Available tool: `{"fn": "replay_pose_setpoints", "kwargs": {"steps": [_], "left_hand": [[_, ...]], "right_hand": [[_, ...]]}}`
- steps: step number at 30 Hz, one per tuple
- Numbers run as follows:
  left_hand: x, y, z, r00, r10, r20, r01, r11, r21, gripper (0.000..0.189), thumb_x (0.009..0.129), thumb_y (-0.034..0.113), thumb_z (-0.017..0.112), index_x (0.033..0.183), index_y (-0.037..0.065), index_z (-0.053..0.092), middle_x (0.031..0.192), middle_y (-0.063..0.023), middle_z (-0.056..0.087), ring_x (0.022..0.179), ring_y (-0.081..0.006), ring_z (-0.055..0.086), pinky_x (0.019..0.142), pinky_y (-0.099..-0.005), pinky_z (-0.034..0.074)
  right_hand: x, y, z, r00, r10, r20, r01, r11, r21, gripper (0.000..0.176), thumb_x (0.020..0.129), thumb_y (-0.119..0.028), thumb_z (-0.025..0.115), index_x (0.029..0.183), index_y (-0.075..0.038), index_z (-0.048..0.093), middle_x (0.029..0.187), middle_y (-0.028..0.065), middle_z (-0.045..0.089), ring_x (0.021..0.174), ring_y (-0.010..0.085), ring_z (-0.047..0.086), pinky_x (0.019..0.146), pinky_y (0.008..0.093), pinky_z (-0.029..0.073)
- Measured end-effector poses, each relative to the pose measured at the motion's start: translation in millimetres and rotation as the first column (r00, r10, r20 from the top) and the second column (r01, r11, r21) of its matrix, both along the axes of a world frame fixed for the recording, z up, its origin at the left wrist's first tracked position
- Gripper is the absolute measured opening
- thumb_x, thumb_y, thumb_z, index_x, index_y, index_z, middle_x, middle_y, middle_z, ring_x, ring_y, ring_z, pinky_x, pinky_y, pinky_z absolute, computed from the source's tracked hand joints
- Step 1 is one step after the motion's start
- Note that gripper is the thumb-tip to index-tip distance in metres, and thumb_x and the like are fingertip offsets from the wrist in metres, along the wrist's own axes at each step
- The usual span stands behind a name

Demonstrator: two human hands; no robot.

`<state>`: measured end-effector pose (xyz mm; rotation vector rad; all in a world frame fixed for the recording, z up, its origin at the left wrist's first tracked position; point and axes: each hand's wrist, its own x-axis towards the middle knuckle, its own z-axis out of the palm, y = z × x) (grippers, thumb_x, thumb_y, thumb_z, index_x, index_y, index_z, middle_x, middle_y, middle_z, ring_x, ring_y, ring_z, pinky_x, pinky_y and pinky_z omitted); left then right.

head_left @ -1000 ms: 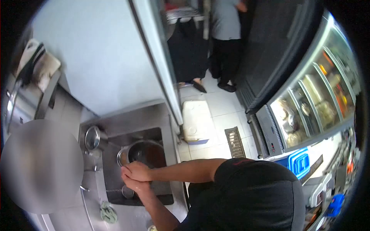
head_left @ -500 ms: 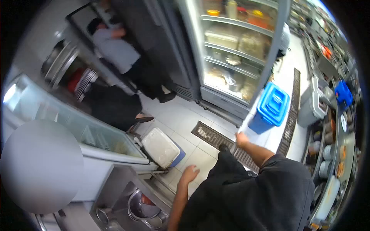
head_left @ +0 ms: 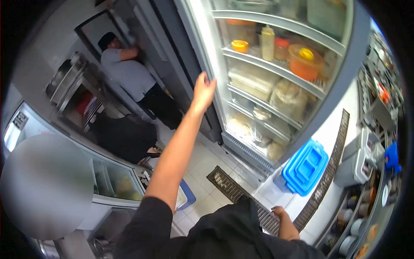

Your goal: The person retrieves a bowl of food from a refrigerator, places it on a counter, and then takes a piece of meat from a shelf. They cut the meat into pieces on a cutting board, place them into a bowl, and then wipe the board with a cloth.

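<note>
My left hand (head_left: pixel 204 91) is stretched out at the left edge of the upright glass-door fridge (head_left: pixel 241 14). Its thumb and fingers are apart, partly bent, with nothing seen between them. Behind the glass are shelves with a squeeze bottle (head_left: pixel 267 43), an orange tub (head_left: pixel 305 62), a small yellow bowl (head_left: pixel 239 46) and a bagged item (head_left: pixel 289 98). My right hand (head_left: pixel 280 212) hangs low by my side, fingers loosely curled and no object showing in them. Near it on the floor is a blue lidded bin (head_left: pixel 305 166).
A metal floor grate (head_left: pixel 228 185) crosses the tiles before me; a longer one (head_left: pixel 325 185) runs past the bin. One person (head_left: pixel 127 69) stands at the left back; another in black (head_left: pixel 123 131) bends low. Grey bins (head_left: pixel 351 166) and loaded shelves line the right. A low glass-fronted fridge (head_left: pixel 110 177) is left.
My left hand has risen from low by my side to the fridge's edge. The fridge looks nearer, and the person in the grey shirt stands more upright.
</note>
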<state>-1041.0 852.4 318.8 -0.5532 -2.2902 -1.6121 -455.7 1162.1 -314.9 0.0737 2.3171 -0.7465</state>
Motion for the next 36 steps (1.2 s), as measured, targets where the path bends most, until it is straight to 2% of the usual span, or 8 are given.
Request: {"fn": "replay_pose_setpoints", "kwargs": {"steps": [2, 4, 8, 12, 22, 24, 29, 36], "left_hand": [[-58, 13, 56, 0.979, 0.172, -0.110, -0.167, 0.985, 0.054, 0.073, 0.098, 0.038, 0.065, 0.148, -0.010, 0.042, 0.145, -0.0310, 0.052, 0.135, -0.0388, 0.053, 0.112, -0.0428, 0.043], [-110, 20, 92, 0.971, 0.225, -0.080, -0.204, 0.957, 0.208, 0.076, 0.101, 0.045, 0.057, 0.148, -0.012, 0.040, 0.147, -0.0323, 0.050, 0.139, -0.0401, 0.048, 0.115, -0.0432, 0.039], [-141, 27, 125, 0.992, 0.109, 0.057, -0.122, 0.932, 0.341, 0.071, 0.102, 0.046, 0.054, 0.144, -0.010, 0.046, 0.146, -0.0318, 0.052, 0.138, -0.0403, 0.051, 0.114, -0.0440, 0.040], [-131, 19, 131, 0.995, 0.040, 0.096, -0.073, 0.925, 0.373, 0.065, 0.103, 0.050, 0.052, 0.129, -0.009, 0.059, 0.128, -0.0254, 0.065, 0.121, -0.0328, 0.062, 0.101, -0.0425, 0.048], [-133, -45, 115, 0.973, -0.221, -0.061, 0.226, 0.880, 0.418, 0.043, 0.098, 0.040, 0.061, 0.096, -0.003, 0.060, 0.090, -0.0204, 0.067, 0.087, -0.0317, 0.064, 0.078, -0.0438, 0.049], [-105, -84, 113, 0.961, -0.240, -0.140, 0.275, 0.891, 0.361, 0.032, 0.098, 0.029, 0.063, 0.097, -0.002, 0.058, 0.082, -0.0093, 0.057, 0.082, -0.0164, 0.054, 0.074, -0.0355, 0.045], [-33, -183, 101, 0.840, -0.157, -0.520, 0.274, 0.949, 0.157, 0.021, 0.089, 0.017, 0.072, 0.104, 0.004, 0.065, 0.105, -0.0108, 0.063, 0.101, -0.0277, 0.060, 0.095, -0.0397, 0.038], [73, -256, 90, 0.645, -0.517, -0.562, 0.674, 0.732, 0.100, 0.017, 0.084, 0.019, 0.078, 0.091, 0.008, 0.068, 0.131, -0.0207, 0.054, 0.133, -0.0353, 0.046, 0.116, -0.0551, 0.026]], "right_hand": [[-17, -12, 83, 0.606, -0.667, 0.433, 0.747, 0.664, -0.022, 0.027, 0.096, -0.022, 0.064, 0.118, -0.009, 0.072, 0.125, 0.0113, 0.068, 0.106, 0.0334, 0.068, 0.084, 0.0555, 0.061], [-24, -20, 131, 0.304, -0.844, 0.443, 0.951, 0.299, -0.081, 0.024, 0.094, -0.015, 0.065, 0.117, -0.008, 0.066, 0.112, 0.0126, 0.064, 0.097, 0.0347, 0.066, 0.070, 0.0568, 0.061], [-1, -21, 131, 0.082, -0.928, 0.364, 0.988, 0.029, -0.150, 0.028, 0.093, -0.019, 0.062, 0.119, -0.007, 0.061, 0.095, 0.0121, 0.062, 0.086, 0.0359, 0.067, 0.069, 0.0560, 0.060], [44, -22, 62, 0.194, -0.946, 0.259, 0.981, 0.189, -0.046, 0.033, 0.092, -0.017, 0.062, 0.118, 0.003, 0.063, 0.071, 0.0145, 0.063, 0.052, 0.0271, 0.061, 0.053, 0.0370, 0.056], [-49, -173, 147, -0.089, -0.938, 0.335, 0.966, -0.163, -0.201, 0.028, 0.096, -0.021, 0.062, 0.120, -0.006, 0.062, 0.097, 0.0127, 0.064, 0.083, 0.0348, 0.068, 0.059, 0.0520, 0.061], [-98, -200, 194, 0.002, -0.964, 0.267, 0.969, -0.064, -0.237, 0.032, 0.096, -0.021, 0.063, 0.120, -0.001, 0.063, 0.089, 0.0140, 0.067, 0.069, 0.0285, 0.066, 0.058, 0.0412, 0.059], [-199, -237, 267, 0.198, -0.975, 0.105, 0.928, 0.152, -0.341, 0.037, 0.099, -0.027, 0.065, 0.126, -0.003, 0.062, 0.108, 0.0107, 0.066, 0.091, 0.0257, 0.068, 0.067, 0.0423, 0.062], [-218, -294, 342, 0.273, -0.961, 0.053, 0.882, 0.228, -0.412, 0.037, 0.102, -0.026, 0.062, 0.130, -0.003, 0.061, 0.111, 0.0098, 0.066, 0.093, 0.0220, 0.068, 0.072, 0.0380, 0.062]]}}
